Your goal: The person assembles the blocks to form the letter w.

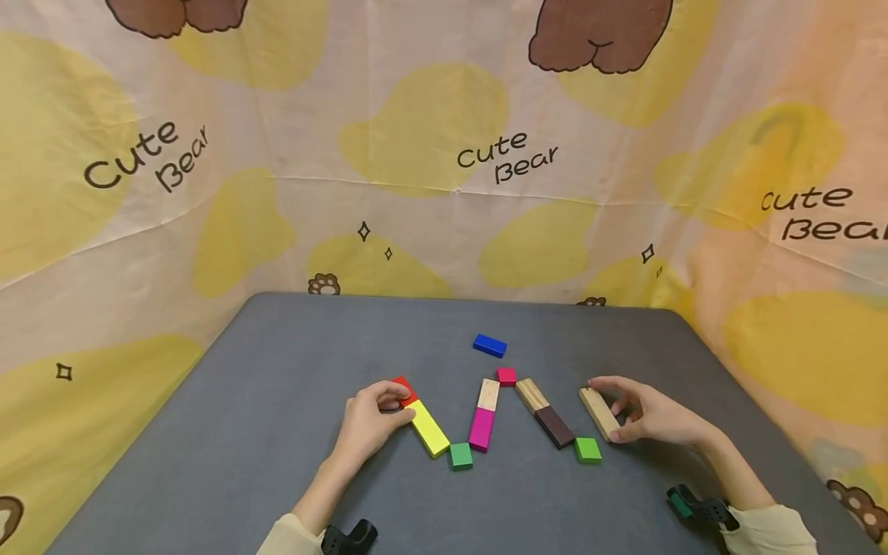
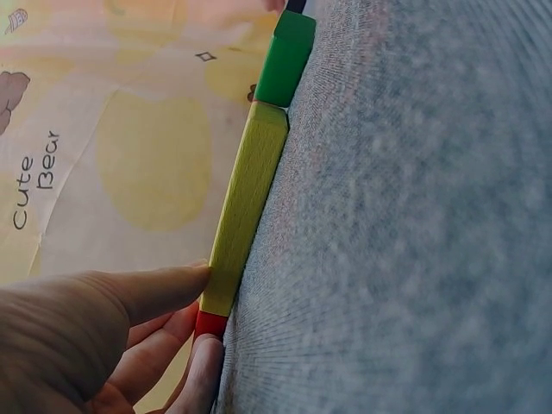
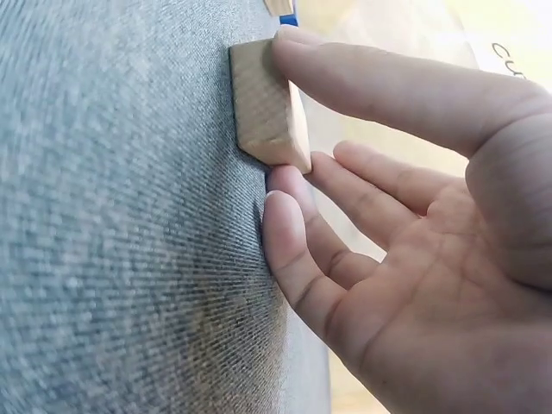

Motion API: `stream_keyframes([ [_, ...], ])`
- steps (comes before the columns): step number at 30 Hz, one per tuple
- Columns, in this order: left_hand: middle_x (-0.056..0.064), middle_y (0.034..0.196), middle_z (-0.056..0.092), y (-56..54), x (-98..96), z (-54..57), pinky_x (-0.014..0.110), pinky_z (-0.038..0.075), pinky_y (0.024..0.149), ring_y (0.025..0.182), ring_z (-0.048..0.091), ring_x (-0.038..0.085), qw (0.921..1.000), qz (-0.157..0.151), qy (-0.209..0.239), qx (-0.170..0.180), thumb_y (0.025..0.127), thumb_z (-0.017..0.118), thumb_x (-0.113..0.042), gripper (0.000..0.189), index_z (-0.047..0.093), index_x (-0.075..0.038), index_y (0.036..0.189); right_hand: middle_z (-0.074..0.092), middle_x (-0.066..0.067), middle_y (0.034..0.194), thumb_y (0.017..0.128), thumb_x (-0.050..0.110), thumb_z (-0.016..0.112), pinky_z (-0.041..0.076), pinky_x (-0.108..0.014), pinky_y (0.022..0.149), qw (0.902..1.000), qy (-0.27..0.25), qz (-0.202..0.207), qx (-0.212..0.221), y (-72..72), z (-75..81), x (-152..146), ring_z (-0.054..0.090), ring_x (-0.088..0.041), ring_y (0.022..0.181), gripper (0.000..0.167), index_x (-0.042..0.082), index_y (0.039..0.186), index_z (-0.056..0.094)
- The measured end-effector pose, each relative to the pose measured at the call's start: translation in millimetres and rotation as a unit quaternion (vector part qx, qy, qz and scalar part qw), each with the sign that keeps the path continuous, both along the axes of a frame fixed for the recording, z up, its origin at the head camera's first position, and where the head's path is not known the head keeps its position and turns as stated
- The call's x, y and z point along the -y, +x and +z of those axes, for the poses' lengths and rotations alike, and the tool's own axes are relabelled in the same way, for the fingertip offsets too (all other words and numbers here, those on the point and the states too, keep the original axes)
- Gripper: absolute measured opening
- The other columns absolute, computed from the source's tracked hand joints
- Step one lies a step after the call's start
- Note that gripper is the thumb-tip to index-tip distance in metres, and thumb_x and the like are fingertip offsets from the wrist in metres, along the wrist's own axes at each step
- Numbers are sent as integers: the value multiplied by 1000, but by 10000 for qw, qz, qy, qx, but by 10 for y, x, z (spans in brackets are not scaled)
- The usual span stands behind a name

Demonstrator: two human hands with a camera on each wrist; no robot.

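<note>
My left hand (image 1: pixel 371 420) curls its fingers round a red block (image 1: pixel 405 389); its thumb touches the yellow block (image 1: pixel 430 432) adjoining it. A dark green block (image 2: pixel 285 65) sits at the yellow block's other end. On the right, my right hand (image 1: pixel 659 416) holds a plain wooden block (image 1: pixel 599 414) lengthwise, thumb at the near end and fingertips at the far end. That block (image 3: pixel 261 103) lies low at the cloth in the right wrist view. Close to it is a light green block (image 1: pixel 588 451).
Between the hands, a magenta block (image 1: pixel 482 429), a light wooden block (image 1: pixel 489 395), a pink block (image 1: pixel 506 377), a striped wooden block (image 1: pixel 532 395) and a dark brown block (image 1: pixel 555 427) continue the zigzag. Behind lies a blue block (image 1: pixel 489 345). A patterned curtain (image 1: pixel 416 154) hangs beyond the grey table (image 1: pixel 312 339).
</note>
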State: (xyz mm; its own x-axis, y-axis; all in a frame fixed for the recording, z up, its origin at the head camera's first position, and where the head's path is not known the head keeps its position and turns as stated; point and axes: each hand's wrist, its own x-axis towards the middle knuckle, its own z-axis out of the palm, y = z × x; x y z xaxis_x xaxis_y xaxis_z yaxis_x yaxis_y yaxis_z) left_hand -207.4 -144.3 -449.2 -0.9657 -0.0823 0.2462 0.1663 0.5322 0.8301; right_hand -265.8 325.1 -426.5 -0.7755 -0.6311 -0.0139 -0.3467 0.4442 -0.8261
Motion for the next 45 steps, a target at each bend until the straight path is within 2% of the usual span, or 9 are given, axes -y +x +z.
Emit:
stream_keyframes([
  [8, 0, 97, 72, -11, 3, 12, 38, 53, 83, 89, 67, 17, 10000, 15, -30, 66, 77, 85, -10, 27, 73, -10, 101, 43, -25, 141, 78, 6, 83, 52, -30, 59, 9997, -166, -153, 12, -5, 5, 5, 55, -31, 89, 81, -4, 145, 39],
  [13, 0, 97, 72, -24, -3, -5, 37, 54, 82, 89, 67, 16, 10000, -8, -52, 10, 77, 85, -10, 27, 73, -10, 101, 44, -26, 140, 76, 9, 85, 52, -30, 61, 9988, -64, -472, -107, 13, -8, 15, 56, -30, 90, 85, -7, 144, 37],
  [21, 0, 97, 72, -17, 6, -8, 38, 53, 83, 89, 67, 16, 10000, 37, -29, 65, 77, 85, -10, 27, 74, -11, 101, 46, -24, 130, 73, 15, 89, 51, -29, 64, 9955, 198, -916, -161, 52, 30, 32, 54, -32, 91, 92, -8, 144, 35],
  [29, 0, 97, 72, -16, -5, 5, 39, 51, 85, 90, 67, 16, 9999, 34, -61, 80, 76, 85, -10, 27, 74, -11, 101, 38, -25, 126, 72, 10, 89, 50, -30, 61, 9985, 132, -523, 58, 88, 49, -23, 49, -31, 91, 97, -8, 146, 28],
  [45, 0, 96, 73, -22, -3, -19, 38, 54, 82, 89, 67, 16, 10000, 24, -40, 23, 76, 85, -9, 27, 74, -10, 100, 40, -21, 119, 72, 11, 89, 49, -29, 60, 9983, 104, -558, -159, 93, 3, -17, 50, -28, 87, 94, -8, 145, 33],
])
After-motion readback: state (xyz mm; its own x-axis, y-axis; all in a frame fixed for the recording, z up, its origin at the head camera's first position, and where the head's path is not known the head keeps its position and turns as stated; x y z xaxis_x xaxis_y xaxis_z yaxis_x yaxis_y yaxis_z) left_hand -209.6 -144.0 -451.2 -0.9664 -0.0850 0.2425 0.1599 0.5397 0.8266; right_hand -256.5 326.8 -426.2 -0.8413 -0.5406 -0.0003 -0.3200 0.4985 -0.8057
